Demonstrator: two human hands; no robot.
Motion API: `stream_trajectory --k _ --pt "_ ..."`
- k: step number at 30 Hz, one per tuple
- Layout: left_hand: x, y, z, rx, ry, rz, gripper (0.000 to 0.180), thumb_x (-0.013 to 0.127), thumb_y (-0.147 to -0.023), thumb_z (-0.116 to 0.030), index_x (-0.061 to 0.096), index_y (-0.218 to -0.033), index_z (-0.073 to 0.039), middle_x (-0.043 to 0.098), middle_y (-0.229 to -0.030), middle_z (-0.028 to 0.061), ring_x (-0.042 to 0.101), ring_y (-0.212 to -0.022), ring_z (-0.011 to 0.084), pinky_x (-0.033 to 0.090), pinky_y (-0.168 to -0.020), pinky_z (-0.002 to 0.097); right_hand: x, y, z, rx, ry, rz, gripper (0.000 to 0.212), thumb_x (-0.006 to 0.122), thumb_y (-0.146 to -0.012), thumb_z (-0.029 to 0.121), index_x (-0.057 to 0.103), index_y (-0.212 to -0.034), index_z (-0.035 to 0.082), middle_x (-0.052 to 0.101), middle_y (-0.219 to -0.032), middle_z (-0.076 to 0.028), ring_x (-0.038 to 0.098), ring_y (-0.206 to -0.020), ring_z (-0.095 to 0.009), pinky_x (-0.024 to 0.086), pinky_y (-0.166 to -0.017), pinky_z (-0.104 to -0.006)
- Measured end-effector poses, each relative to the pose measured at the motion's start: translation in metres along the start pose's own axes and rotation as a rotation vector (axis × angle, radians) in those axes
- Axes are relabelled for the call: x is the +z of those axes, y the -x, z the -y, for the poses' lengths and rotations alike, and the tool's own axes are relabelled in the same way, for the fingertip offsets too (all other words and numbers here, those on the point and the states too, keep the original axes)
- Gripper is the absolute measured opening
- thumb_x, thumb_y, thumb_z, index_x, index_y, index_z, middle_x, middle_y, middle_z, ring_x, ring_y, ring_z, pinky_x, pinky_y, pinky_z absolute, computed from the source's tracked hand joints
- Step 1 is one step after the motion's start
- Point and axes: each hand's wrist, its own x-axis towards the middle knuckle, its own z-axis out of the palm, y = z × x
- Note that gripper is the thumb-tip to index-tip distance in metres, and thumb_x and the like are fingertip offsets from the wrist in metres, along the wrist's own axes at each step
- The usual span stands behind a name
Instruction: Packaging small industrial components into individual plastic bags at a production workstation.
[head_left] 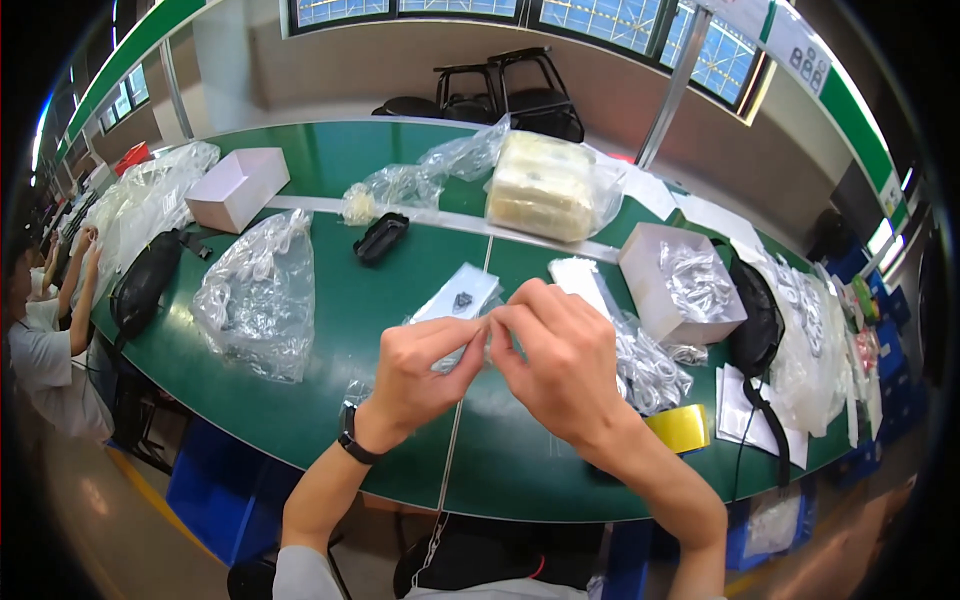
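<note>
My left hand [420, 372], with a black band on the wrist, and my right hand [562, 362] meet above the middle of the green table [350, 420]. Both are closed, thumbs and fingertips pinched together. What lies between the fingertips is too small and covered to make out. Just beyond my hands a pale flat packet [478, 284] lies on the table, with a small dark piece [463, 300] on top. Beside my right hand are bagged white coiled cables [652, 378]. A yellow tape roll [682, 428] sits beside my right forearm.
An open box [650, 295] of bagged pieces stands at the right, an empty box [235, 190] at the far left. A plastic bag of white items [262, 300], a black pouch [381, 238] and a large wrapped bundle [542, 187] lie around. Another person [50, 350] works at left.
</note>
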Motion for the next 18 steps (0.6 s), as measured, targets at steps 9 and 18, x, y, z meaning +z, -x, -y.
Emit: stream_trajectory --k 9,18 --pt "0.003 0.006 0.007 0.066 0.012 0.072 0.012 0.073 -0.081 -0.001 0.074 -0.092 -0.004 0.073 -0.082 0.0108 0.070 -0.068 0.0282 0.054 -0.059 0.0331 0.018 0.026 0.008 0.526 -0.490 -0.101 0.004 0.070 -0.084 -0.004 0.069 -0.089 -0.005 0.063 -0.081 -0.009 0.066 -0.071 -0.017 0.051 -0.066 -0.0280" --pt "-0.013 -0.002 0.010 0.022 0.039 0.160 0.013 0.068 -0.085 0.003 0.075 -0.095 0.002 0.076 -0.086 0.0151 0.075 -0.073 0.0245 0.057 -0.067 0.0296 0.013 0.023 -0.015 0.757 -0.558 -0.306 0.013 0.064 -0.096 0.007 0.071 -0.096 -0.004 0.065 -0.085 -0.005 0.062 -0.075 -0.011 0.050 -0.070 -0.0251"
